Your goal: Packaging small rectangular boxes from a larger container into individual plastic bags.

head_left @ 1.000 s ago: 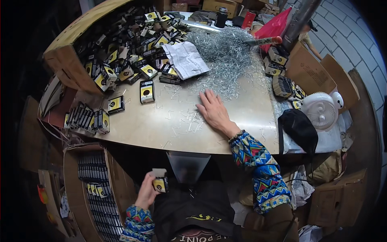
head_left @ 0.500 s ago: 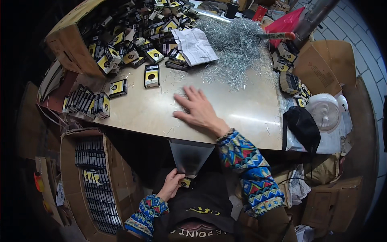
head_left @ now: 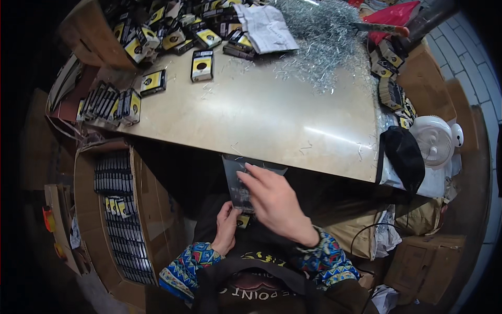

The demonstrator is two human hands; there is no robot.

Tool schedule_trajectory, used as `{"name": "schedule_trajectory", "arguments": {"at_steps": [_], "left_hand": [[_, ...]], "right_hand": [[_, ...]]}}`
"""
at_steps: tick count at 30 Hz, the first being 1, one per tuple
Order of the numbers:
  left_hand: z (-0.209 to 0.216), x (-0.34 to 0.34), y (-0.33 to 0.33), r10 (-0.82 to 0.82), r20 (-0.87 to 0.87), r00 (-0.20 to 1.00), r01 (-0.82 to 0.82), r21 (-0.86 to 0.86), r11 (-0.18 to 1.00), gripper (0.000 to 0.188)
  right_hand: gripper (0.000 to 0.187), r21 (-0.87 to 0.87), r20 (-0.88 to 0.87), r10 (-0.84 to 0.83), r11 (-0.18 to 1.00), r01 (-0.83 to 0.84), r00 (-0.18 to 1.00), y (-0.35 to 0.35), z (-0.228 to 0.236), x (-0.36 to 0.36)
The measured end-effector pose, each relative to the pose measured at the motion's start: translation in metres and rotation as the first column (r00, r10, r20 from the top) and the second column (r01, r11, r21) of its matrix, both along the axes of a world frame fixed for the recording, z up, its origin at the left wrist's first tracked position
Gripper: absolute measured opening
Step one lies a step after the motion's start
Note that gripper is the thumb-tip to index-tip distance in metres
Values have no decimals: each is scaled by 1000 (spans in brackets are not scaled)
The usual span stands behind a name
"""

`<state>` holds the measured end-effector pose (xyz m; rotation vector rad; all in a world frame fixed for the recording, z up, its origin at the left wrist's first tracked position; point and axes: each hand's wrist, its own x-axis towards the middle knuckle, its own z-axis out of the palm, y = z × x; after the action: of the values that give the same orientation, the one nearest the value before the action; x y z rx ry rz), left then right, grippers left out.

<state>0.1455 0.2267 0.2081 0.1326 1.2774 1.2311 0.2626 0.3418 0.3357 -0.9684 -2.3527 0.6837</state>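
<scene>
A grey funnel-like chute (head_left: pixel 236 183) slopes down from the table's front edge, with small metal pieces inside it. My right hand (head_left: pixel 280 204) is over the chute, fingers stretched out and apart, gripping nothing; it covers part of the chute's right side. At the chute's lower end, my left hand (head_left: pixel 226 229) is closed around a small black-and-yellow box (head_left: pixel 242 221), mostly hidden by the fingers. Whether the box's top stands open cannot be seen.
On the table (head_left: pixel 251 120) lie a heap of small metal pins (head_left: pixel 327 47), a crumpled paper sheet (head_left: pixel 265 29) and many black-and-yellow boxes (head_left: pixel 203 65). A carton of packed boxes (head_left: pixel 117 188) stands at left. A white fan (head_left: pixel 433 141) and black bag (head_left: pixel 402 159) sit at right.
My right hand has moved from the tabletop down over the chute. Loose pins that lay by it are gone from the table's middle, and metal pieces show in the chute. The view has tilted downward.
</scene>
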Motion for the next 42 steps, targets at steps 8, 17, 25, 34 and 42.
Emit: {"name": "schedule_trajectory", "arguments": {"at_steps": [8,17,25,34,42], "left_hand": [[-4,6,-5,-304,-670,677,406,-4,914,62],[-8,-17,-30,-258,-925,280,513,-83,854,72],[14,-37,-32,-138,-933,333,408,11,913,80],[51,-20,15,121,-926,357,425,277,862,91],[50,-23,29,232,-929,289,464,348,815,79]], "right_hand": [[30,-15,7,8,1000,-8,1000,-4,-60,10],[44,-75,12,333,941,-331,943,-48,-91,14],[38,-326,-284,190,902,-281,940,-44,-78,21],[43,-241,-427,-265,955,174,865,-36,-58,-6],[29,-4,-338,-40,999,41,940,-37,-61,-1]]}}
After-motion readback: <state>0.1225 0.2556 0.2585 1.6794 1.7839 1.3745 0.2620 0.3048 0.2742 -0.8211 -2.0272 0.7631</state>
